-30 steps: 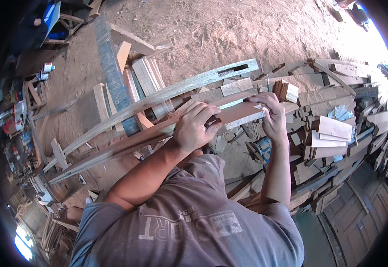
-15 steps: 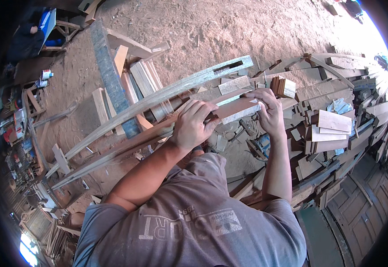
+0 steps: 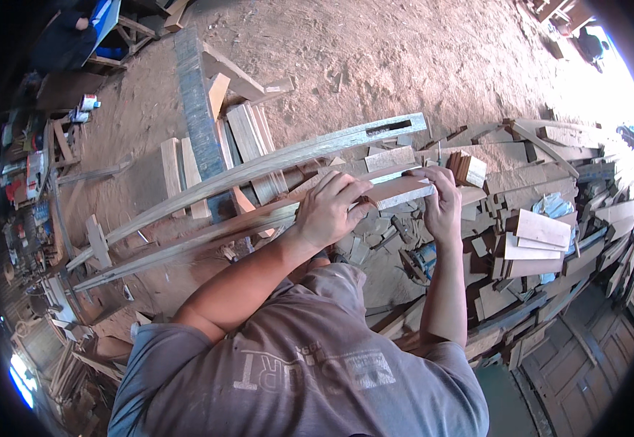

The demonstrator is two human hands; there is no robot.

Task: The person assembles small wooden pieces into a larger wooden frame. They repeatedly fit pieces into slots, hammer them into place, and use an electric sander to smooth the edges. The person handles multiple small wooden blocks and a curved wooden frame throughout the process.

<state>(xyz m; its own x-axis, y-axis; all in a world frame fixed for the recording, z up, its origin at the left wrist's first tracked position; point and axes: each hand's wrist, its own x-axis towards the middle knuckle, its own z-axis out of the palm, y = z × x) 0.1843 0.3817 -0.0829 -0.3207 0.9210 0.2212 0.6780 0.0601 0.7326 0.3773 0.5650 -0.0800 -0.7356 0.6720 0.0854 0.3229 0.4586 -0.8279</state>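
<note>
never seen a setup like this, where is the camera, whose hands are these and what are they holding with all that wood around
There is no machine here: a person works with two bare hands. A wide fisheye camera on the person's head looks down, so straight edges bend and the shirt fills the bottom.

The left hand and right hand hold a piece of wood between them, one toward each end. Just beyond it, a long curved beam with a slot near its right end lies across a dark plank. More wood lies around, including pale boards to the right, and the dusty ground stretches out ahead.
</note>
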